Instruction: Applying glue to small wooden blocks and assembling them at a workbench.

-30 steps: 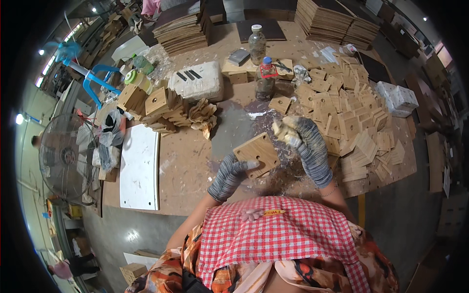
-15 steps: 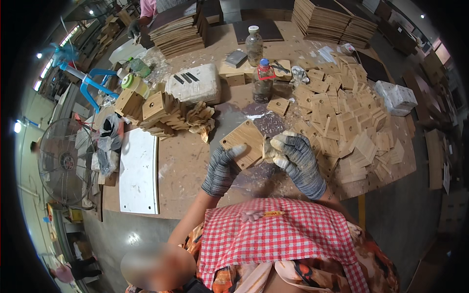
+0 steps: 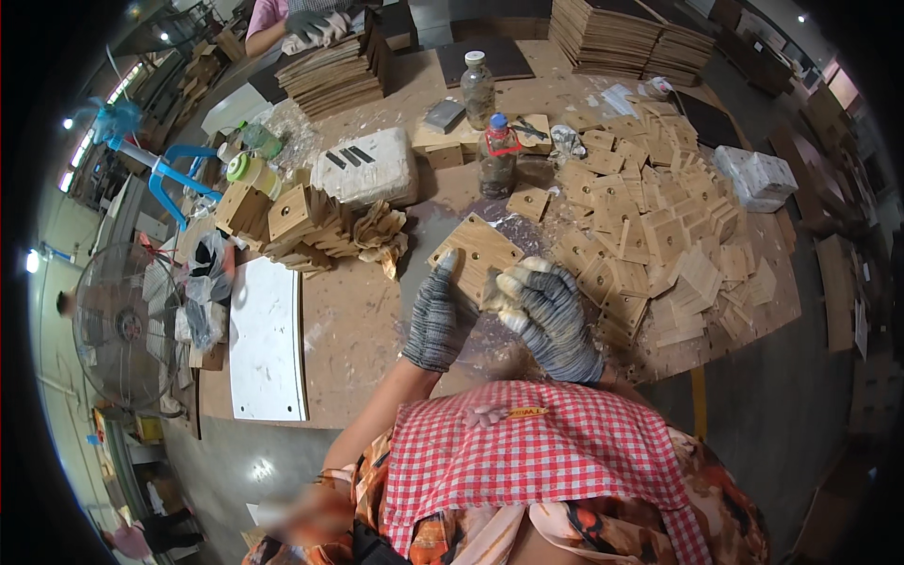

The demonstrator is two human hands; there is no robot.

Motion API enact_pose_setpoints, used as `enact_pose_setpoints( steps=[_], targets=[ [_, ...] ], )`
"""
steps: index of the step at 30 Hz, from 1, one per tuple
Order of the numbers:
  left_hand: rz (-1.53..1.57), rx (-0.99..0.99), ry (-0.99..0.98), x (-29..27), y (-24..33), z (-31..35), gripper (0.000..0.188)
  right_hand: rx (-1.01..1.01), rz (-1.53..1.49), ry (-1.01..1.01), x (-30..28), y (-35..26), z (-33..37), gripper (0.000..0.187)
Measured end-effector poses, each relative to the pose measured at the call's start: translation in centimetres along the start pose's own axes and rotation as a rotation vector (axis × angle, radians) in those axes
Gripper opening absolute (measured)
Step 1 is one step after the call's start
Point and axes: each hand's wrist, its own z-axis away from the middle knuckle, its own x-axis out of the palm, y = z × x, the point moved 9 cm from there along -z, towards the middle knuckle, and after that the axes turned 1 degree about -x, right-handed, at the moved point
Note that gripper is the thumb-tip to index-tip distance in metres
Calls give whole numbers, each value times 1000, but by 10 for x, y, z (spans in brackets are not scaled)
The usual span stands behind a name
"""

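A square wooden board [image 3: 474, 247] with small drilled holes is tilted over the middle of the workbench. My left hand [image 3: 435, 320], in a grey knitted glove, grips its left edge with the thumb lying on the face. At the board's right edge, my gloved right hand [image 3: 550, 315] has its fingers closed on a small dirty rag [image 3: 492, 290], which touches the wood. Most of the rag is hidden by those fingers. Beyond the board stand a bottle with a blue cap [image 3: 498, 162] and a small drilled wooden block [image 3: 529, 202].
Many loose wooden pieces [image 3: 664, 221] heap up at the right. Stacked blocks [image 3: 292, 221], a wrapped white package [image 3: 372, 165] and a white panel [image 3: 266, 339] occupy the left. A fan [image 3: 127, 325] stands past the left edge. Across the bench, another person's gloved hand [image 3: 306, 25] holds a cloth.
The board has turned in my left hand, and its face shows more fully. My right hand with the rag has moved slightly left and down along the edge. A co-worker's hand has come into view.
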Motion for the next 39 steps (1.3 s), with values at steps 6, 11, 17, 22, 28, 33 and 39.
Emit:
enact_pose_setpoints(
  steps=[6,11,17,22,28,33,39],
  targets=[
    [-2,31,170,-33,-5,-2,45,-46,-61,-135,16,-8,6,37],
    [31,73,-85,15,7,10,48,-69,90,-53,3,8,6,33],
    [-16,60,-72,6,2,12,43,238,62,62,-19,42,5,33],
    [-129,-11,-91,2,0,11,41,298,-5,89,-18,55,15,34],
    [-684,-98,-252,-8,7,13,40,293,5,48,-12,59,17,34],
    [-1048,-269,-165,-1,-7,13,40,263,79,1,-2,59,12,34],
    [-281,-158,-1,-25,-21,-3,29,207,64,48,-5,48,10,32]
  ],
)
